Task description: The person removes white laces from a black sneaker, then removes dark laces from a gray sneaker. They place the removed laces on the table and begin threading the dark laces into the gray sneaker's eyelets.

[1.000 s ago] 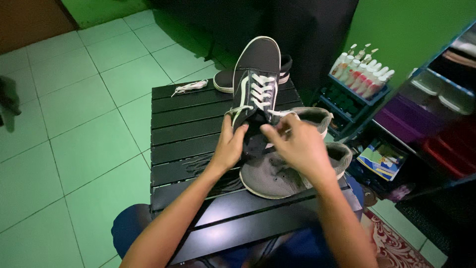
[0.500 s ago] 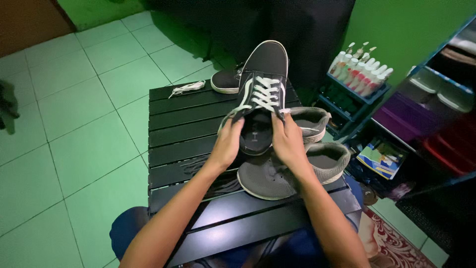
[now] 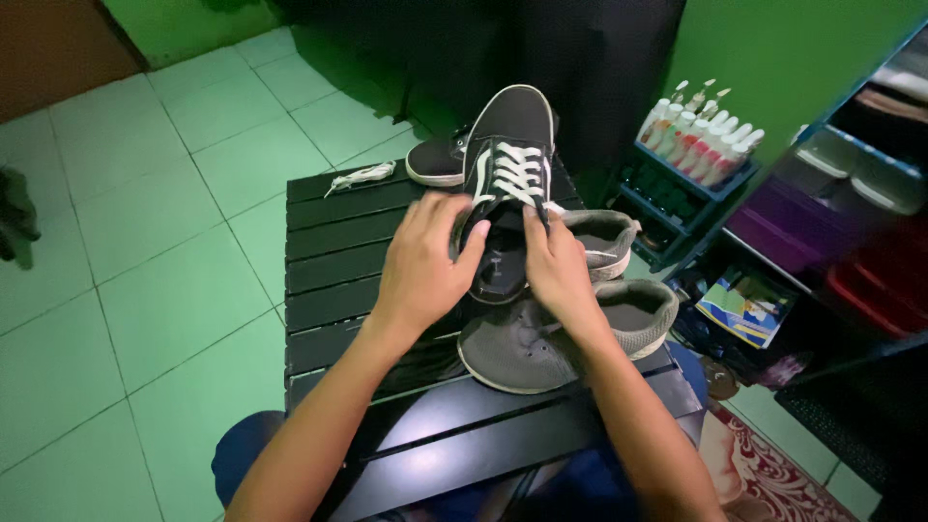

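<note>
A black sneaker with white laces (image 3: pixel 510 159) is held tilted above the black slatted table (image 3: pixel 338 251), toe pointing away from me. My left hand (image 3: pixel 425 261) grips its heel and left side. My right hand (image 3: pixel 553 261) pinches the lace ends at the shoe's tongue. A grey slip-on shoe (image 3: pixel 541 338) lies on the table just under my hands, and a second grey shoe (image 3: pixel 604 237) sits behind it to the right.
Another black sneaker (image 3: pixel 440 159) rests at the table's far edge, and a loose white lace (image 3: pixel 360 176) lies at the far left. A rack of white bottles (image 3: pixel 701 130) and dark shelves (image 3: pixel 851 222) stand to the right. Green tiled floor (image 3: pixel 145 280) spreads left.
The black sneaker has been lifted a little and turned more upright. My right hand moved from the heel to the laces near the tongue.
</note>
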